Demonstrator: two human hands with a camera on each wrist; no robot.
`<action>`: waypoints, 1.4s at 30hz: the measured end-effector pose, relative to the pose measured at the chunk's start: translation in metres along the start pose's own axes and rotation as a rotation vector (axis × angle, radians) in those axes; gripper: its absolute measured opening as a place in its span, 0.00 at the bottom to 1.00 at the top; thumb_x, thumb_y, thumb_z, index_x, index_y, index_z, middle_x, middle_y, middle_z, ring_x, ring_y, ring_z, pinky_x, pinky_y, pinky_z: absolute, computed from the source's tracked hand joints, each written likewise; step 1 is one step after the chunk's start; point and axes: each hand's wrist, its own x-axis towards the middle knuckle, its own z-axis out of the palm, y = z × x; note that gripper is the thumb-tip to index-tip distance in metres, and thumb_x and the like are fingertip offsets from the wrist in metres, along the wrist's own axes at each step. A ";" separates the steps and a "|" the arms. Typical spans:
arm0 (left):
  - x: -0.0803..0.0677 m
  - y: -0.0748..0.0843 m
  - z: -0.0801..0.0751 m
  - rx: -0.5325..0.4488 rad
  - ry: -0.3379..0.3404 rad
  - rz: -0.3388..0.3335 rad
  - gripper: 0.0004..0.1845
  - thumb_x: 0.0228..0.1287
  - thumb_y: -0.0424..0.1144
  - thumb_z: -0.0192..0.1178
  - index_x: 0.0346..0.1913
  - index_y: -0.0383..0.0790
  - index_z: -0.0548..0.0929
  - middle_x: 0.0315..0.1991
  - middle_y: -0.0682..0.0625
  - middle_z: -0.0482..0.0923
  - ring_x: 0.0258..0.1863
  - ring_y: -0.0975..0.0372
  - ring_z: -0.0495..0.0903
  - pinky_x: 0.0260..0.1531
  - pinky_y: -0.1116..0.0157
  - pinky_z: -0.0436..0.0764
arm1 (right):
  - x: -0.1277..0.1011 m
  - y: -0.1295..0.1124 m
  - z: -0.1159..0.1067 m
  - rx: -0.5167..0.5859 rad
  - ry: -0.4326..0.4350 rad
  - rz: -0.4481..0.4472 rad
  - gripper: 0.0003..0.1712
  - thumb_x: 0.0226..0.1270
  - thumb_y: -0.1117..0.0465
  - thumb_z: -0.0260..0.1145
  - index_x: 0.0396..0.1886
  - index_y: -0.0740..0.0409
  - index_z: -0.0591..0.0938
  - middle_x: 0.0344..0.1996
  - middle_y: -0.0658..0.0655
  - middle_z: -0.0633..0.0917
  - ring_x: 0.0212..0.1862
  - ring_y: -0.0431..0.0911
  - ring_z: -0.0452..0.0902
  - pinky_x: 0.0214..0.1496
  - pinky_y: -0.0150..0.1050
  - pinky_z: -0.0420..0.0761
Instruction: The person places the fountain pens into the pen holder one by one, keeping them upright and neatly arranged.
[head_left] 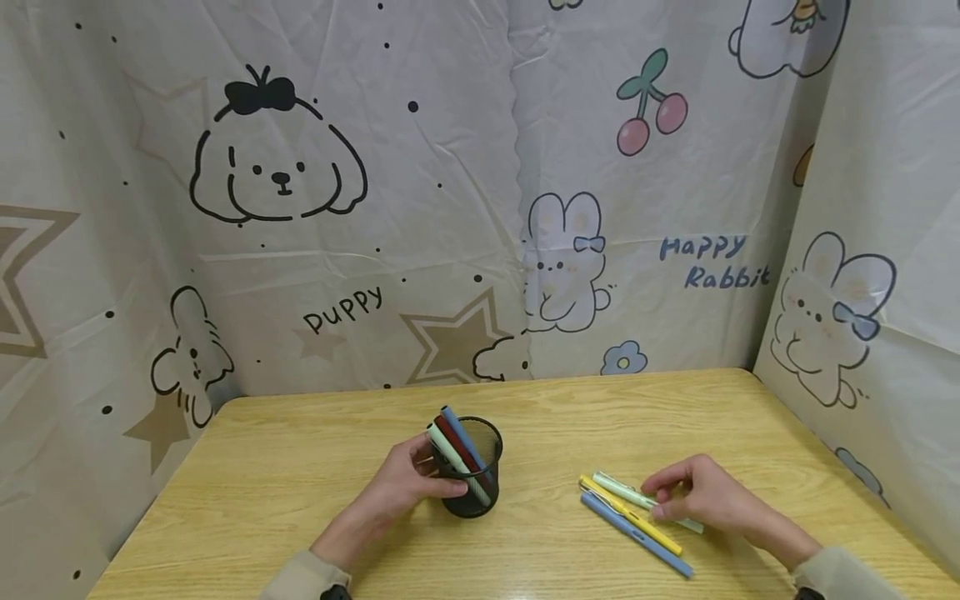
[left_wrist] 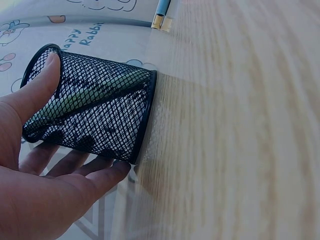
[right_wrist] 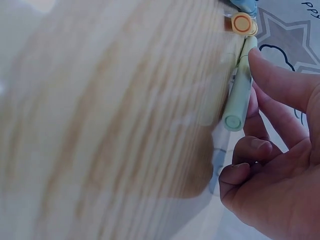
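My left hand (head_left: 393, 487) holds a black mesh pen holder (head_left: 471, 505) that stands upright on the table. In the left wrist view the thumb lies at the rim of the pen holder (left_wrist: 112, 117), with the fingers round its far side. Leaning inside it are a pale green pen (head_left: 447, 451), a dark red pen (head_left: 455, 437) and a blue pen (head_left: 461, 430). On the right, my right hand (head_left: 712, 498) pinches a light green pen (head_left: 624, 491) between thumb and fingers. The right wrist view shows the end of that light green pen (right_wrist: 240, 95) beside the thumb; its lower fingers are curled.
Next to the light green pen lie a yellow pen (head_left: 633, 518) and a blue pen (head_left: 637, 536), roughly parallel on the wooden table (head_left: 315, 467). A printed cloth (head_left: 450, 250) hangs behind the table and along its sides.
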 end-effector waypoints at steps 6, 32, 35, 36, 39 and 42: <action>0.001 -0.001 0.000 0.005 0.001 -0.001 0.35 0.58 0.32 0.80 0.68 0.35 0.78 0.62 0.41 0.79 0.67 0.42 0.76 0.63 0.50 0.79 | 0.000 0.000 0.000 -0.009 0.006 0.010 0.17 0.59 0.67 0.80 0.48 0.68 0.90 0.33 0.55 0.87 0.34 0.43 0.75 0.36 0.32 0.73; 0.000 0.001 0.000 -0.005 0.003 0.019 0.36 0.57 0.29 0.79 0.69 0.34 0.78 0.60 0.41 0.80 0.67 0.42 0.76 0.62 0.51 0.80 | 0.002 -0.008 0.005 -0.052 0.038 0.016 0.16 0.56 0.65 0.84 0.44 0.64 0.92 0.33 0.53 0.88 0.34 0.43 0.75 0.35 0.33 0.75; 0.000 0.001 0.000 -0.004 0.001 0.017 0.35 0.57 0.30 0.79 0.69 0.34 0.78 0.60 0.41 0.80 0.66 0.42 0.76 0.61 0.51 0.81 | 0.002 -0.008 0.006 -0.053 0.046 0.021 0.16 0.55 0.65 0.84 0.43 0.64 0.92 0.33 0.53 0.88 0.34 0.43 0.76 0.35 0.33 0.75; 0.000 0.001 0.000 -0.004 0.001 0.016 0.35 0.58 0.30 0.79 0.69 0.34 0.78 0.59 0.41 0.80 0.66 0.43 0.77 0.61 0.51 0.81 | 0.002 -0.008 0.007 -0.055 0.048 0.022 0.16 0.55 0.65 0.84 0.43 0.64 0.92 0.33 0.53 0.87 0.34 0.44 0.76 0.35 0.33 0.75; 0.000 0.001 0.000 -0.006 0.000 0.018 0.35 0.58 0.29 0.79 0.69 0.34 0.78 0.59 0.41 0.80 0.66 0.43 0.77 0.61 0.52 0.81 | 0.003 -0.008 0.008 -0.061 0.057 0.026 0.16 0.54 0.66 0.84 0.43 0.63 0.92 0.32 0.53 0.87 0.33 0.44 0.75 0.34 0.33 0.74; -0.001 0.000 0.000 -0.008 0.000 0.021 0.36 0.58 0.29 0.79 0.69 0.34 0.78 0.60 0.41 0.80 0.66 0.42 0.76 0.62 0.51 0.80 | 0.003 -0.009 0.010 -0.066 0.064 0.028 0.15 0.53 0.66 0.84 0.42 0.63 0.92 0.30 0.52 0.86 0.32 0.44 0.75 0.33 0.33 0.74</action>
